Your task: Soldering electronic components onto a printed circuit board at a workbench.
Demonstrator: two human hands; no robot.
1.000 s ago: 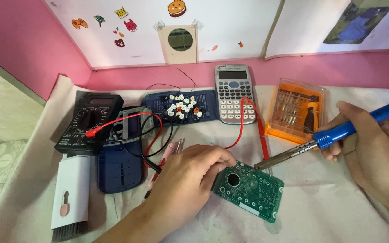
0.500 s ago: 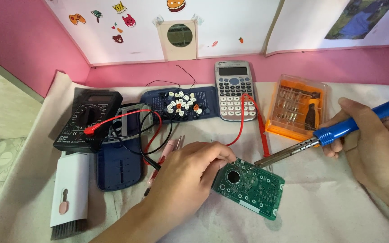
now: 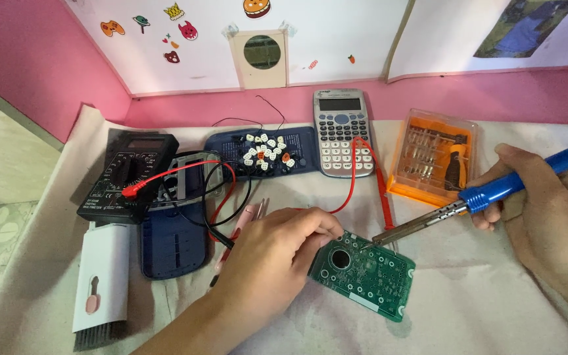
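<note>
Head view: your left hand [image 3: 267, 253] pins the green circuit board [image 3: 363, 273] to the surface; your right hand [image 3: 540, 197] grips the soldering iron [image 3: 474, 200]. Keep its tip steady on the board's far edge.

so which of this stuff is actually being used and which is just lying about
In use:
left hand
green circuit board
right hand
blue soldering iron

Lying about:
multimeter
calculator
orange screwdriver set
white cleaning brush
</note>
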